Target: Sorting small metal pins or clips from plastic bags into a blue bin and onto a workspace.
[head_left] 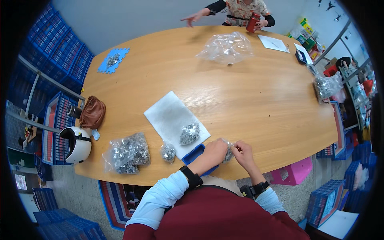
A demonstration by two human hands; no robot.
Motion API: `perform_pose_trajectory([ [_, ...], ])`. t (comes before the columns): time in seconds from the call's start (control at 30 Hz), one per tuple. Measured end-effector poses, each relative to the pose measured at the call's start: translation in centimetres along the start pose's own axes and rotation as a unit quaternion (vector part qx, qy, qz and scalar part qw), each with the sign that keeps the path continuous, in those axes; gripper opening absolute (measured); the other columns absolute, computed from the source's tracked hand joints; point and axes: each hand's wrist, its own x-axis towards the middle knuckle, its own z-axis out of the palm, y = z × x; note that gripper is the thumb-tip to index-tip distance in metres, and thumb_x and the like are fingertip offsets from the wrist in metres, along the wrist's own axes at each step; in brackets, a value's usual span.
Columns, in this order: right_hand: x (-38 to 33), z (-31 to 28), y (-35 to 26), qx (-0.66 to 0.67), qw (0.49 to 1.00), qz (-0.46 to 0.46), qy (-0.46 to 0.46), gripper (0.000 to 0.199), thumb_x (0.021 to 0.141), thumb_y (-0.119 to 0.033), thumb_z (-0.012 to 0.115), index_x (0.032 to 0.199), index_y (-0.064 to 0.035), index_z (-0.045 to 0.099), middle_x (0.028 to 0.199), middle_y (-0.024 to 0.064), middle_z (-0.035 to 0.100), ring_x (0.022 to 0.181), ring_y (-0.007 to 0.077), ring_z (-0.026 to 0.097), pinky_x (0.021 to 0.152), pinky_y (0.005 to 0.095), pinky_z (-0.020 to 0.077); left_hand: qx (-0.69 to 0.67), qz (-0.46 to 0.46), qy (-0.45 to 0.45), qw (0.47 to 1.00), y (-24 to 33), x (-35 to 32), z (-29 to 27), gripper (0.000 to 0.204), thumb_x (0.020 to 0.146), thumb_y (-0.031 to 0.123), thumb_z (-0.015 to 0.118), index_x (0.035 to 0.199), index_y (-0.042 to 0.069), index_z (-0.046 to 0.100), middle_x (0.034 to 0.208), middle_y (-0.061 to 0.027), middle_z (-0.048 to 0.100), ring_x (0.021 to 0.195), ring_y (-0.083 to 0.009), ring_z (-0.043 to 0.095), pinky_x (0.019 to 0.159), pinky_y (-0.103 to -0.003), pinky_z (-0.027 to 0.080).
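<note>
The small clear bag [227, 153] of grey metallic pieces was between the person's two hands, over the near edge of the wooden table [276, 96]. The right hand [243, 154] pinched the bag's right edge between thumb and fingers, while the left hand [214, 153] lay against its other side, back upward; that hand hid its own fingertips, so whether they were pressed together on the plastic could not be told. Under the left wrist sat a blue tray [193, 154], partly covered by the arm. Just beyond the tray, a white sheet [166, 112] lay slantwise on the table, with a filled clear bag [189, 134] resting on its near part. Another small filled bag [168, 153] sat at the sheet's left edge, and further left was a large clear bag [130, 154] full of similar grey pieces. At the table's left edge were a white helmet [80, 147] and a brown leather bag [93, 113]. Toward the far left corner, a blue mat [117, 53] with jigsaw edges bore a small heap of grey pieces. Across the table, near a crumpled clear plastic bag [227, 48], a co-worker [243, 9] gripped a red jar [253, 23] in one hand and stretched the other out sideways.
</note>
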Motion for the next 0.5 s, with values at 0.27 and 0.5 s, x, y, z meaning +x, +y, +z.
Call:
perform_pose_trajectory([
  [0.27,0.5,-0.2,1.3,0.071,0.997,0.039,-0.005,0.008,0.073,-0.006,0.056,0.068,0.0005,0.055,0.058,0.0016,0.050,0.053,0.0062,0.046,0.047,0.0214,0.0374,-0.001,0.070,-0.044,0.997,-1.5,-2.4,-2.0,0.024,0.076,0.028,0.055,0.079,0.004,0.057,0.080,-0.0133,0.055,0.075,-0.0296,0.056,0.064,-0.039,0.045],
  [0.5,1.1,-1.1,0.8,0.145,0.987,0.060,-0.030,0.009,0.077,-0.005,0.052,0.071,-0.0006,0.057,0.062,-0.0015,0.052,0.057,0.0046,0.045,0.052,0.0193,0.0366,0.010,0.129,-0.012,0.992,-1.6,-2.9,-1.6,0.014,0.071,0.013,0.054,0.082,0.005,0.056,0.076,-0.0118,0.052,0.070,-0.0290,0.055,0.060,-0.038,0.044],
])
